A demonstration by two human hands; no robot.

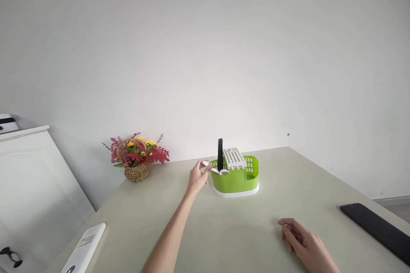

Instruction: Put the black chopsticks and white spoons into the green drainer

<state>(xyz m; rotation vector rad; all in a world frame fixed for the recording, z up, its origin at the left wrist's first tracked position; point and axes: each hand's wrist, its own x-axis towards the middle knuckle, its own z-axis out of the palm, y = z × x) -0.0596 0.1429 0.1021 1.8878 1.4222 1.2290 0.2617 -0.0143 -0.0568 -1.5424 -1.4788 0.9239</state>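
Head view: left hand (pixel 196 177) has its fingers closed on a white spoon (pixel 205 163) beside the green basket (pixel 235 181), which holds black chopsticks (pixel 220 153). Right hand (pixel 304 241), near the worktop (pixel 243 226), fingers loosely curled, half open.

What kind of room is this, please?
Probably a home dining area: a rounded green plastic utensil holder with thin black chopsticks stands on the pale table, near a brown wicker basket of red leaves and yellow flowers.

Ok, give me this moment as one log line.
Left hand: pinching white spoon beside green caddy | right hand: loosely curled, nothing visible in it | caddy: black chopsticks, white rack | left: flower basket
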